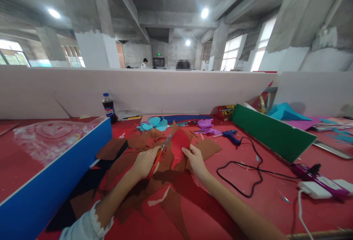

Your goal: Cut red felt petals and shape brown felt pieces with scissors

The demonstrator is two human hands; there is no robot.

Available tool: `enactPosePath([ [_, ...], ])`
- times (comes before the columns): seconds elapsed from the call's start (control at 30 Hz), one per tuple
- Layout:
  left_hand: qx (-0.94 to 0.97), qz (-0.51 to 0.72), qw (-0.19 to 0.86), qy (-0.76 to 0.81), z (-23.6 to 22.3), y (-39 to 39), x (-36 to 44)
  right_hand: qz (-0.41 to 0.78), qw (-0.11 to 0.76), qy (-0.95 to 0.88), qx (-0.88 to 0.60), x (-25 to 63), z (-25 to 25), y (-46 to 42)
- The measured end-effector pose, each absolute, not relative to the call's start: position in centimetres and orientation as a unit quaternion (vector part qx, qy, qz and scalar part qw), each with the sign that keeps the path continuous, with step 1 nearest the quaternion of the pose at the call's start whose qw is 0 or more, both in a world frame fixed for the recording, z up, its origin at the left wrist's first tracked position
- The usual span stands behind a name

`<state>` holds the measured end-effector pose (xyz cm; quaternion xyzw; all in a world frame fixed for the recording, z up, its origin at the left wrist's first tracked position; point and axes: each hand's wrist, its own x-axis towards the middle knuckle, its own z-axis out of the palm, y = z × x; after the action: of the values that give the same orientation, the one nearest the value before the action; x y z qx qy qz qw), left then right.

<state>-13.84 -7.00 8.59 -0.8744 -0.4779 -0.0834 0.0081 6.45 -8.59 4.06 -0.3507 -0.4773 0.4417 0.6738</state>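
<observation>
My left hand (146, 162) is closed around the orange handles of a pair of scissors (158, 155), whose metal blades point up and away beside a red sheet. That red sheet (179, 142), paper or felt, is pinched at its right edge between the thumb and fingers of my right hand (195, 159). The blade tips are close to its left edge; whether they touch it I cannot tell. Beneath both hands lie brown cut pieces (154, 186), scattered and overlapping on the red table (217, 210).
A blue board (63, 173) stands at the left and a green board (273, 133) at the right. Behind are a cola bottle (109, 109), turquoise petals (154, 123) and purple petals (206, 126). A blue glue gun (231, 136) trails a black cord toward a purple power strip (317, 179).
</observation>
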Motion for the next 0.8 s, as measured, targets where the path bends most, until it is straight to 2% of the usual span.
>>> enactPosePath([
  [0.23, -0.885, -0.101, 0.011, -0.454, 8.2, -6.9, -13.9, 0.428, 0.670, -0.485, -0.365, 6.4, 3.8, -8.6],
  [0.53, -0.892, -0.087, 0.006, -0.443, 9.0, -7.2, -13.6, 0.354, 0.646, -0.536, -0.412, 6.9, 5.9, -9.5],
  [0.8, -0.890, -0.093, 0.007, -0.446, 8.5, -6.9, -13.6, 0.391, 0.644, -0.518, -0.405, 6.5, 5.1, -9.3],
])
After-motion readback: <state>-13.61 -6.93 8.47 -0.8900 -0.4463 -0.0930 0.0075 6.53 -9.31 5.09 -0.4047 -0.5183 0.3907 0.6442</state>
